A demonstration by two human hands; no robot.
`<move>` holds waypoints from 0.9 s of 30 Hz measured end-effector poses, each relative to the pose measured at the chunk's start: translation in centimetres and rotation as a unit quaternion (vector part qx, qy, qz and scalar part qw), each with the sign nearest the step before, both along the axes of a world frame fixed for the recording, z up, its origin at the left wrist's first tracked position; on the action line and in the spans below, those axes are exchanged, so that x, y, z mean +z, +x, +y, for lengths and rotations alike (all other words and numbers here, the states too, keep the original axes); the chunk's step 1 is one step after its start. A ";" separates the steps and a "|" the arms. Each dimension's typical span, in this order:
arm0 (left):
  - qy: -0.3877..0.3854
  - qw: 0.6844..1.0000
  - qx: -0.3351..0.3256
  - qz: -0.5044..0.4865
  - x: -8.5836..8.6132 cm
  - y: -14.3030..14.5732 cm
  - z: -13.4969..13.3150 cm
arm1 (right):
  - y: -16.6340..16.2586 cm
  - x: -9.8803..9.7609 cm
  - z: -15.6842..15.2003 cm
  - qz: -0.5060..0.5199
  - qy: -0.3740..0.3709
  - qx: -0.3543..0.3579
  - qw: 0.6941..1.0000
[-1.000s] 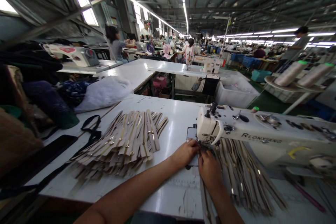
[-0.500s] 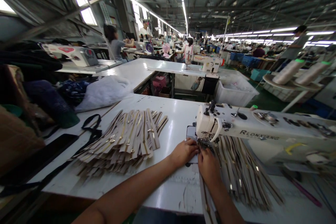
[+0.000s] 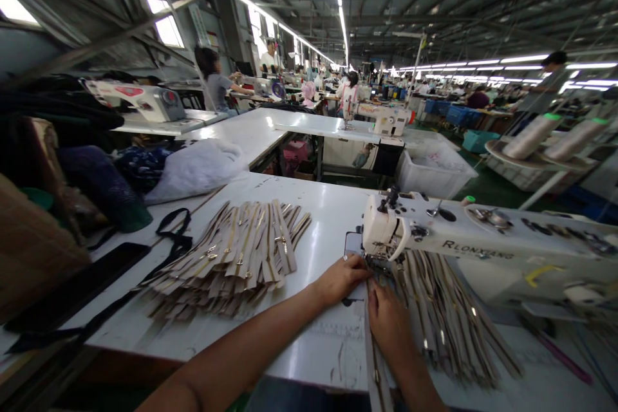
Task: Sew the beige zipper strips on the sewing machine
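A beige zipper (image 3: 374, 370) with metal teeth runs from under the head of a white sewing machine (image 3: 434, 232) down over the front table edge. My left hand (image 3: 342, 280), a ring on one finger, is closed with its fingertips on the zipper's far end beside the presser foot. Just nearer to me, my right hand (image 3: 390, 317) has its fingers closed along the same zipper; its thumb side faces the left hand. The fingertips and what lies exactly under the needle are partly hidden. Left of my hands lies a heaped pile of similar zippers (image 3: 241, 244).
More zippers (image 3: 444, 315) lie in a row right of my right arm, below the machine arm. A black strap (image 3: 176, 232) and a white plastic bag (image 3: 197, 170) are at left. Thread cones (image 3: 533, 135) stand at right, beyond a white bin (image 3: 434, 164).
My right hand has drawn slightly back toward me along the zipper, its fingers straighter. My left hand stays by the presser foot. The view has shifted a little.
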State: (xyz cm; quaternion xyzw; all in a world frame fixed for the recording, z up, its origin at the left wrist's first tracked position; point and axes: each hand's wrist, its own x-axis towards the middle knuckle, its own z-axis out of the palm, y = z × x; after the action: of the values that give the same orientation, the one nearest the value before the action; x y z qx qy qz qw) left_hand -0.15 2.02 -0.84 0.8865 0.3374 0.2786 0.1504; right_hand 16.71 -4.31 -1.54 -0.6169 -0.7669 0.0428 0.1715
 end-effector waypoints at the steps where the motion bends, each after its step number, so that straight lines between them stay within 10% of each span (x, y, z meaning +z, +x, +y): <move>1: -0.001 1.000 -0.003 0.003 0.1 0.0 0.0 | 0.2 -0.2 -0.6 0.018 0.009 -0.001 1.000; 27: 0.024 0.999 0.016 0.022 0.3 -0.2 -0.4 | -1.1 -0.3 -0.9 -0.057 0.003 -0.012 0.998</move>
State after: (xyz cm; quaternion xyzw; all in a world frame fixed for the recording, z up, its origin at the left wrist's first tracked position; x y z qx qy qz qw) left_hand -0.36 1.60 -0.58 0.8904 0.3480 0.2692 0.1165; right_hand 15.65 -5.24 -1.86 -0.6270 -0.7681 0.0033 0.1296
